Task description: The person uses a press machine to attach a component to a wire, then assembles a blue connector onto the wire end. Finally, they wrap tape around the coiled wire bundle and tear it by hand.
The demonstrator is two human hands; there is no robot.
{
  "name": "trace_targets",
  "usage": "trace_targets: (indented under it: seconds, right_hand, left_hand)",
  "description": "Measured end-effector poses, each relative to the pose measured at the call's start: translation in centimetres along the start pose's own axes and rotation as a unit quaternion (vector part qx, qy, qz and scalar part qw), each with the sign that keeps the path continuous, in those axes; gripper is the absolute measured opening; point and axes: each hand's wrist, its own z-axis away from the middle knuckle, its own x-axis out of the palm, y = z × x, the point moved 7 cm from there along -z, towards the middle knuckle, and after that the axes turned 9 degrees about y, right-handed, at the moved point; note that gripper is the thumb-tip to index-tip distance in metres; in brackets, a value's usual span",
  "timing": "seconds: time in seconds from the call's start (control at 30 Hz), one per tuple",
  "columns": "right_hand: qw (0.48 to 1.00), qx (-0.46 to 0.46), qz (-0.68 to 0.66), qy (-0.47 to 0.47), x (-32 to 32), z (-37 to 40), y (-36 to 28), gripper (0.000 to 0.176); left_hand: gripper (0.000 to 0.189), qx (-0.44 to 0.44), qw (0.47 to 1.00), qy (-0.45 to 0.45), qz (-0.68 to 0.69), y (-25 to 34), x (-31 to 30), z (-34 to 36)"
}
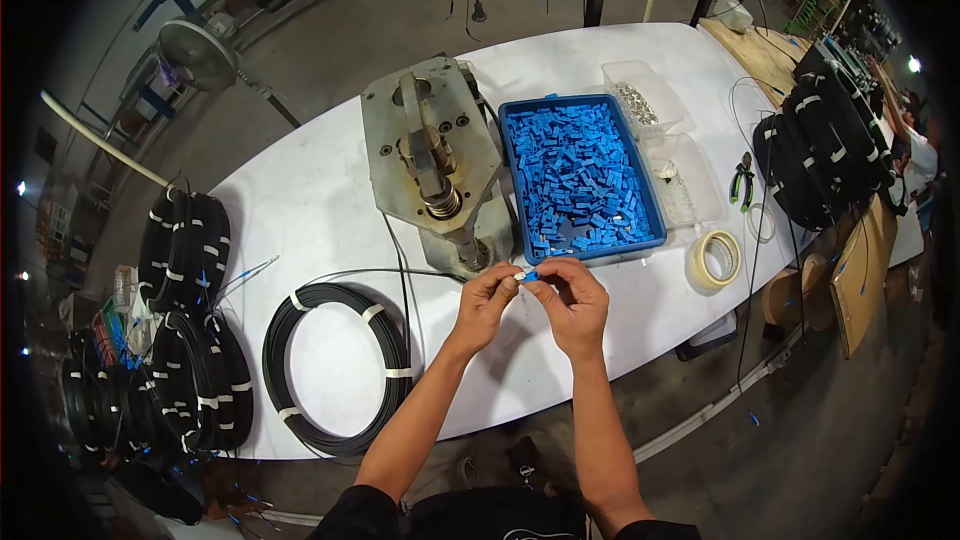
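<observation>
My left hand pinches the end of a black cable, where a small white tip shows between the fingers. Close against it, my right hand grips a small blue connector housing between thumb and fingers. The two pieces meet at the fingertips, in front of the blue tray. From my left hand the black cable runs left to a taped coil lying flat on the table. Just beyond my hands stands a heavy metal press.
Blue housings fill the tray. Right of it are clear boxes of small parts, pliers and a tape roll. More cable coils stand at the left and right. A fan stands behind.
</observation>
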Motion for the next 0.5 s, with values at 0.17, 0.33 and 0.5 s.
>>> trace_targets:
  seconds: [0.17, 0.33, 0.5]
  right_hand:
    - [0.978, 0.069, -0.192, 0.035, -0.02, 0.15, 0.57, 0.020]
    - [0.986, 0.071, -0.130, 0.073, -0.54, 0.36, 1.03, 0.019]
    - [0.988, 0.075, -0.115, 0.065, -0.01, 0.30, 1.08, 0.019]
  left_hand:
    - [0.028, 0.004, 1.000, -0.006, 0.001, 0.27, 0.01, -0.16]
    - [0.029, -0.034, 0.999, -0.008, 0.033, -0.26, 0.01, -0.08]
    - [0.032, -0.038, 0.998, -0.020, 0.038, -0.14, 0.27, 0.04]
